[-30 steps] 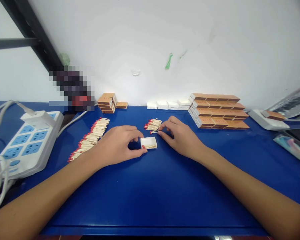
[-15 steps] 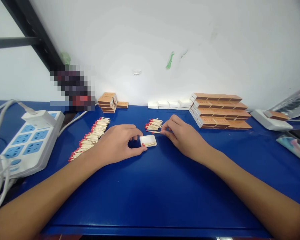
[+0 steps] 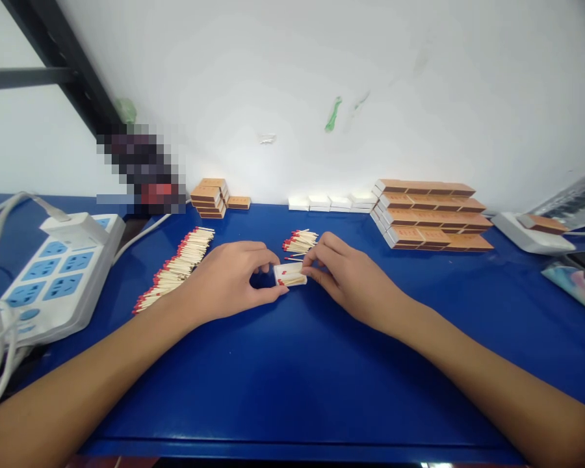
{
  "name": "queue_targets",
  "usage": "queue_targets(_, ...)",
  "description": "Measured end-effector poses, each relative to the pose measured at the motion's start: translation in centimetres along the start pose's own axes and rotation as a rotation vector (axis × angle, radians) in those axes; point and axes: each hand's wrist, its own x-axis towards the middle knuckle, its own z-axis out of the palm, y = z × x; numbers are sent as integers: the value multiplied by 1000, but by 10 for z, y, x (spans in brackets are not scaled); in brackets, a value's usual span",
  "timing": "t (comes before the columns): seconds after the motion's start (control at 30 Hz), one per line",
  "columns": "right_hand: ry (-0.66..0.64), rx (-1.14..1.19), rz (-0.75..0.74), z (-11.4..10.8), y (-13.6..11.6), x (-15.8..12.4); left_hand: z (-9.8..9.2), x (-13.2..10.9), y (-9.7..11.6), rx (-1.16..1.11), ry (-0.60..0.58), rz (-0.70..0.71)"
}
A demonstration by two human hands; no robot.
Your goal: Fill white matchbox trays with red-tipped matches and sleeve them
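Between thumb and fingers, my left hand (image 3: 238, 276) grips the left end of a small white matchbox tray (image 3: 301, 280). A few red-headed matches lie along the tray's near side. My right hand (image 3: 338, 270) is closed in a pinch at the tray's right end, holding the pale ends of matches whose red heads are over the tray; exactly how many I cannot tell. Just behind the tray lies a small pile of matches (image 3: 299, 241), with a loose match or two at its near edge. A long row of matches (image 3: 180, 263) stretches out left of my left hand, partly hidden by the forearm.
Stacked brown matchboxes (image 3: 433, 218) stand at the back right, and a smaller matchbox stack (image 3: 209, 197) at the back left. White trays (image 3: 319, 203) line the wall. A power strip (image 3: 63, 273) with cables lies left; a white device (image 3: 531, 233) sits at the right.
My right hand has moved left and nearer, from beside the match pile to the tray's right end, bringing matches over the tray. My left hand keeps its hold on the tray.
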Motion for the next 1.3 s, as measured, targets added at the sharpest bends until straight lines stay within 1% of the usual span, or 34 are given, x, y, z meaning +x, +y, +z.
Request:
queue_targets(0.13, -5, 79, -16, 3, 0, 0, 0, 0, 0, -7, -4, 3)
queue_targets(0.27, 61, 180, 22, 2, 9, 2, 0, 0, 0, -9, -14, 13)
queue_targets(0.33, 100, 181, 41, 3, 15, 4, 0, 0, 0, -11, -22, 24)
queue_targets(0.4, 106, 164, 36, 6, 20, 6, 0, 0, 1, -15, -30, 38)
queue_targets(0.53, 62, 133, 26, 12, 25, 11, 0, 0, 2, -20, -41, 49)
queue_targets(0.7, 42, 128, 65, 13, 25, 13, -1, 1, 1, -33, -45, 39)
queue_targets(0.83, 15, 119, 106, 9, 28, 11, -1, 1, 1, -29, -50, 35)
queue_targets(1.07, -73, 42, 117, -3, 42, 5, 0, 1, 2, -18, -57, 34)
queue_targets(1.3, -61, 39, 107, 3, 38, 9, -1, 1, 1, -17, -53, 34)
